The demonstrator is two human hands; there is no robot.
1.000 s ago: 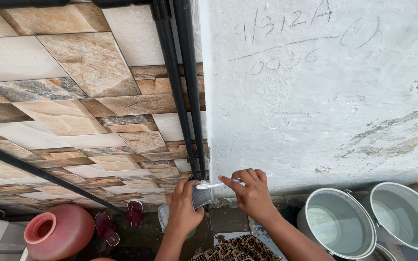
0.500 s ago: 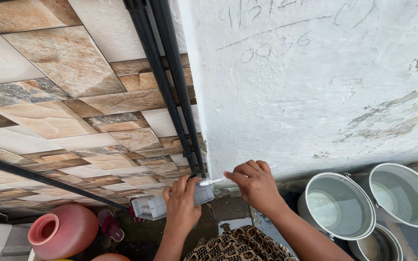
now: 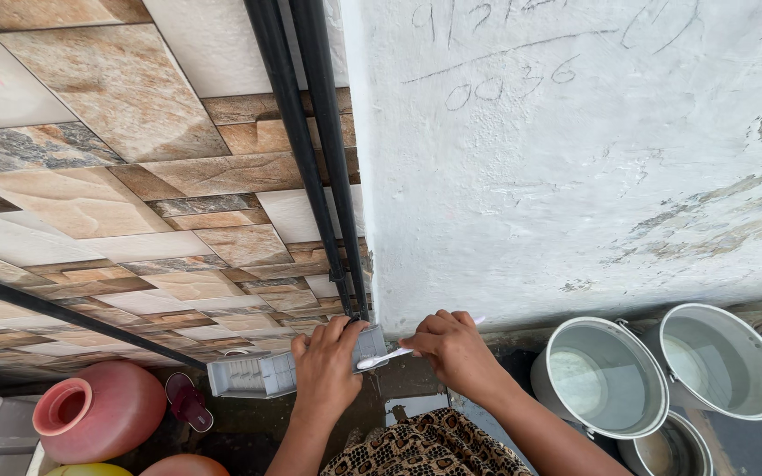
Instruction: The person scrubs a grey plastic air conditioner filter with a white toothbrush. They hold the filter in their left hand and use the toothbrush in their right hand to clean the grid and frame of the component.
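Observation:
My left hand [image 3: 328, 370] grips a long grey-white plastic tray-like part [image 3: 253, 375] with slots, held level low against the wall corner. My right hand [image 3: 456, 348] holds a white toothbrush [image 3: 381, 358] by its handle, the brush head touching the right end of the grey part next to my left hand. Both hands are close together, just below two black vertical pipes [image 3: 310, 150].
White plastered wall [image 3: 575, 176] to the right, tiled wall [image 3: 116, 176] to the left with a slanted black pipe [image 3: 63, 316]. Below stand three metal buckets [image 3: 601, 379], a pink clay pot [image 3: 99, 410], a maroon slipper [image 3: 187, 398] and a leopard-print cloth [image 3: 425, 445].
The view has tilted down and closer. My hands stay at the corner; the grey part now shows further out to the left of my left hand.

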